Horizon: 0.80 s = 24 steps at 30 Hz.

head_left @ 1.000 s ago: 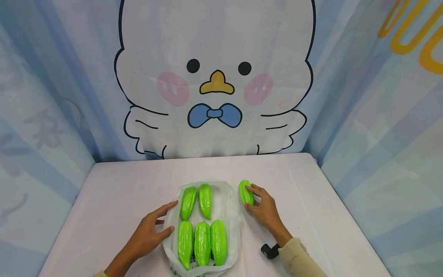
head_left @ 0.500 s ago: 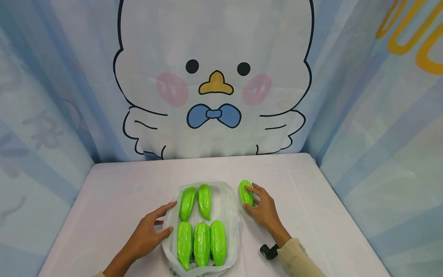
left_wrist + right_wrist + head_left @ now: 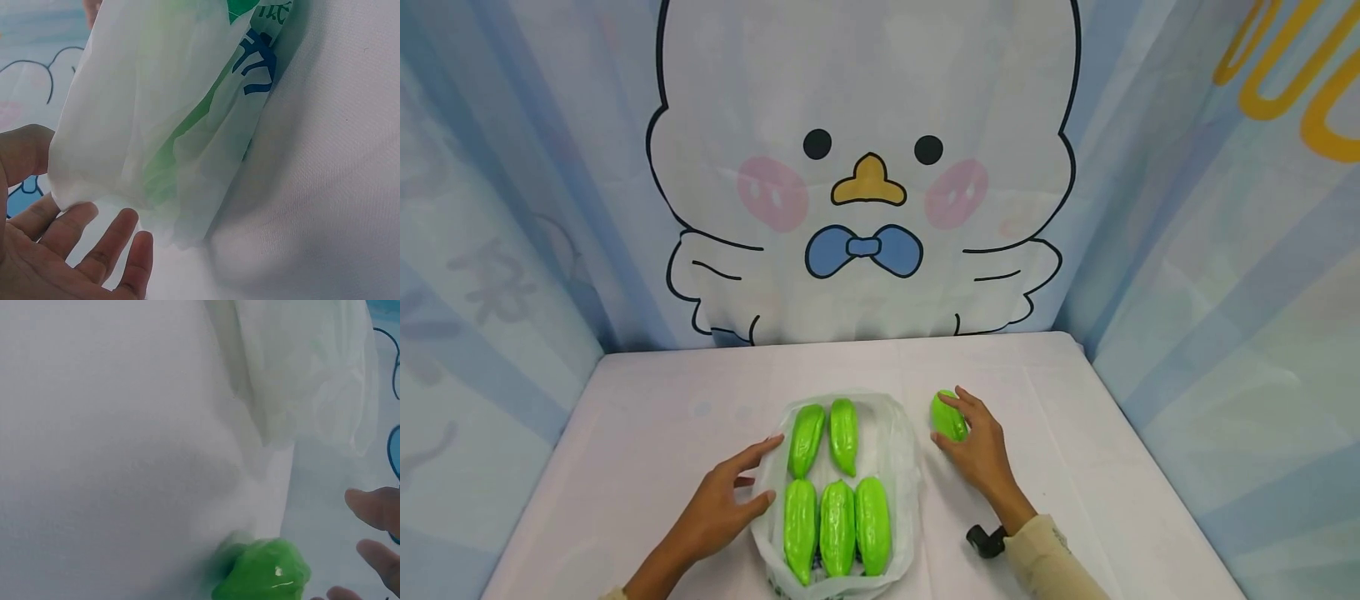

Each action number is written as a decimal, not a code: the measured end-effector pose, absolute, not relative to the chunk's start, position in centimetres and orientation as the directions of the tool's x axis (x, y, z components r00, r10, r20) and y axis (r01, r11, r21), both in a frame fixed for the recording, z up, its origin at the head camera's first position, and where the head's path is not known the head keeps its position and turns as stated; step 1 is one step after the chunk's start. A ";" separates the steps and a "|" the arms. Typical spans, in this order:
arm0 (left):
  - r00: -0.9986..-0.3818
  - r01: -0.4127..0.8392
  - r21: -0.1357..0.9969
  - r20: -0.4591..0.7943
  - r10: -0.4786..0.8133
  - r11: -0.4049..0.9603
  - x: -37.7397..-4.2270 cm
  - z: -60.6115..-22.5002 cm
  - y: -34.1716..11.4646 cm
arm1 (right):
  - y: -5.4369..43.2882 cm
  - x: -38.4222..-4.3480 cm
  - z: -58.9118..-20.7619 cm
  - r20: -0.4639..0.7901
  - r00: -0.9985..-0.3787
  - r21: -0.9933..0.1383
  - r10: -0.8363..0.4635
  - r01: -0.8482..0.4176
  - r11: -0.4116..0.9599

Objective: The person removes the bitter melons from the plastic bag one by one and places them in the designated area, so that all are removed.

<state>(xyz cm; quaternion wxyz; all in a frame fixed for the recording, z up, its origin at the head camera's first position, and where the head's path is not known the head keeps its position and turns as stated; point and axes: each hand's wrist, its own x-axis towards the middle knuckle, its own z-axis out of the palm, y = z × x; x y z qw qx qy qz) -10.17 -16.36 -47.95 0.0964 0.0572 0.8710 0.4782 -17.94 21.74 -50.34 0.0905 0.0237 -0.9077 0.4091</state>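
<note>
A white translucent plastic bag [image 3: 901, 467], its mouth spread wide, bears several glossy bright-green toy vegetables [image 3: 839, 525], long and tapered, in two rows. My left hand [image 3: 718, 508] rests against the bag's left side. In the left wrist view its thumb and fingertips touch the plastic, with the fingers [image 3: 81, 244] spread. Right of the bag, my right hand [image 3: 977, 437] holds one more green toy vegetable [image 3: 948, 416] between thumb and fingers, one end toward the head camera. In the right wrist view this vegetable [image 3: 265, 572] is partly cut off and its contact with the fingers is unclear.
A white cloth covers the table [image 3: 670, 417]. Curtains with a cartoon bird [image 3: 868, 179] stand behind it and at both sides. A small black device [image 3: 985, 542] sits by the right sleeve [image 3: 1048, 550].
My right hand has shifted slightly right, and the green toy vegetable has moved right with it and turned, now looking shorter. The left hand and the bag have stayed in place.
</note>
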 end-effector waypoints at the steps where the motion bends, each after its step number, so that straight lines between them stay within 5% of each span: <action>1: -0.975 0.005 0.844 -0.115 0.190 0.536 -10.2 -48.0 -16.3 | 21.7 -17.9 -50.2 0.189 -0.981 -0.738 0.031 -0.121 0.664; 24: -0.975 0.023 0.852 -0.097 0.200 0.523 -10.3 -47.9 -16.5 | 15.6 -15.6 -47.3 0.256 -0.960 -0.818 -0.111 -0.276 0.505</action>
